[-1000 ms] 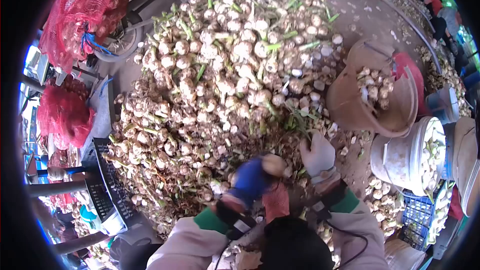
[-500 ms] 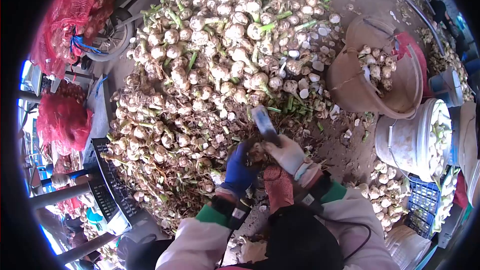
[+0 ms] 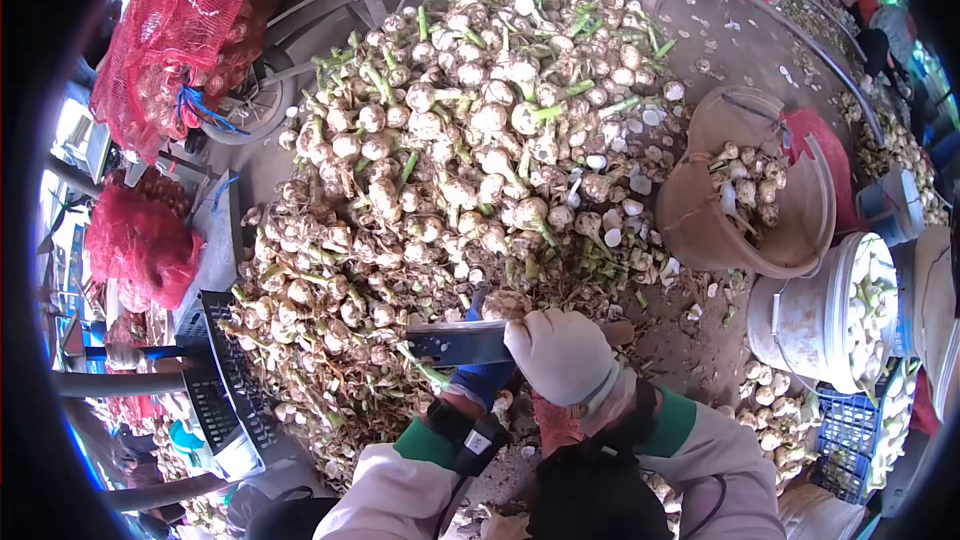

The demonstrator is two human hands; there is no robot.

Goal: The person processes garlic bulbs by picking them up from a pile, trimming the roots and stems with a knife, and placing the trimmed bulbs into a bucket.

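My right hand [image 3: 565, 355], in a white glove, is closed round the handle of a knife [image 3: 455, 344]. Its broad blade points left across the front of my left hand [image 3: 484, 380], which wears a blue glove. A soil-covered garlic bulb [image 3: 506, 305] sits at the top of the left hand, just above the blade. The blade and the right hand hide most of the left fingers. A green stem [image 3: 428, 370] shows below the blade tip. Beyond both hands spreads a large heap of garlic bulbs [image 3: 450, 190] with roots and cut green stems.
A broken tan tub [image 3: 690, 230] with some bulbs lies right of the heap. Nearer stands a white bucket [image 3: 790, 325] of bulbs beside a blue crate [image 3: 845, 430]. On the left are red mesh sacks [image 3: 145, 250] and a black crate [image 3: 225, 370]. Other people [image 3: 875, 25] are far right.
The knife has swung from pointing away to lying crosswise, pointing left. My right hand has turned over the left hand, and the bulb now shows above the blade. The view has tilted slightly.
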